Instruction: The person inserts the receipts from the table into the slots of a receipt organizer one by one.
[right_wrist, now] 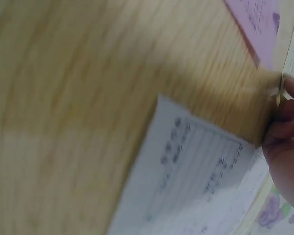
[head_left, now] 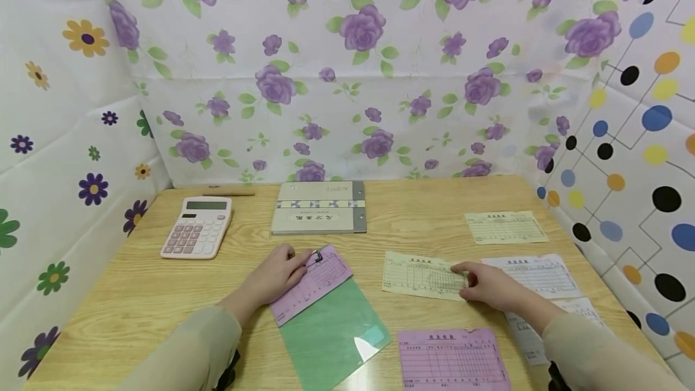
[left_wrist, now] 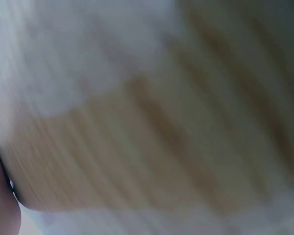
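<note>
A green see-through clipboard [head_left: 333, 333] lies tilted on the table in the head view, with a pink form slip [head_left: 312, 285] across its top end. My left hand [head_left: 274, 276] is at that end, its thumb and fingers holding around the small metal clip [head_left: 317, 256]. To the right, my right hand [head_left: 491, 285] pinches the right edge of a pale yellow form slip [head_left: 420, 276] between thumb and fingers. The right wrist view shows these curled fingers [right_wrist: 281, 132] at its right edge. The left wrist view is blurred, with mostly wood grain in it.
Another pink slip [head_left: 453, 361] lies at the front. White slips [head_left: 534, 276] are under and beside my right forearm, and a second yellow slip [head_left: 507, 228] lies behind them. A calculator [head_left: 198, 228], a brown stick [head_left: 228, 192] and a bound book [head_left: 317, 207] are at the back.
</note>
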A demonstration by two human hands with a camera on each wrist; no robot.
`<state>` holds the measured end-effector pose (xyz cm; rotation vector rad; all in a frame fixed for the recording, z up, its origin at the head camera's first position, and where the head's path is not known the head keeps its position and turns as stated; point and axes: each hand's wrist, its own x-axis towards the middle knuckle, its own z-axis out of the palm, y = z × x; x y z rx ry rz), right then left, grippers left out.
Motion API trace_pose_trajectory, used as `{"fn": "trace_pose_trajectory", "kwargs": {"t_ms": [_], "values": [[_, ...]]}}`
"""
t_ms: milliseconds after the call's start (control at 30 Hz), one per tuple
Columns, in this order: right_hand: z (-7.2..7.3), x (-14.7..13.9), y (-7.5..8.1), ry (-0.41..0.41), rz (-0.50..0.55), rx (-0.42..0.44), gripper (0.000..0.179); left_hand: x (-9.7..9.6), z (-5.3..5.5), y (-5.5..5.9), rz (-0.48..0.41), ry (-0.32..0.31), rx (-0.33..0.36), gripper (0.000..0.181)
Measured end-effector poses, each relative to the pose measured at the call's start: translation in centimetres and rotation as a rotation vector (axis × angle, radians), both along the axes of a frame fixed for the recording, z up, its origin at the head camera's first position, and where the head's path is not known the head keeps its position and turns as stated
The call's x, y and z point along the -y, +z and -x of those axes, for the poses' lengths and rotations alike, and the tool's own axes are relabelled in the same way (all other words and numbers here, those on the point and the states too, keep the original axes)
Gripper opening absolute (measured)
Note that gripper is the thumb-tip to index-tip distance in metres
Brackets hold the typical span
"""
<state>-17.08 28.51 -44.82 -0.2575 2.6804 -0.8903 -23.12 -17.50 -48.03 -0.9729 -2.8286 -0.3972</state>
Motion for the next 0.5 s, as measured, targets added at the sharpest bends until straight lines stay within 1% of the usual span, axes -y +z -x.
{"fn": "trace_pose_trajectory", "kwargs": {"t_ms": [167, 267, 367, 500], "values": [[-0.1, 0.2, 0.5, -0.128, 0.185, 0.030, 0.040, 0.1, 0.0, 0.0, -0.005, 0.000, -0.009, 0.043], [0.2, 0.2, 0.5, -0.187, 0.251, 0.020, 0.035, 0.1, 0.0, 0.0, -0.005, -0.002, -0.015, 0.042], [0.5, 0.2, 0.4, -0.220, 0.257, -0.010, 0.035, 0.1, 0.0, 0.1, -0.007, -0.012, -0.024, 0.042], [0.9, 0.6, 0.2, -0.211, 0.239, -0.060, 0.032, 0.0, 0.1, 0.2, -0.001, -0.029, -0.030, 0.043]]}}
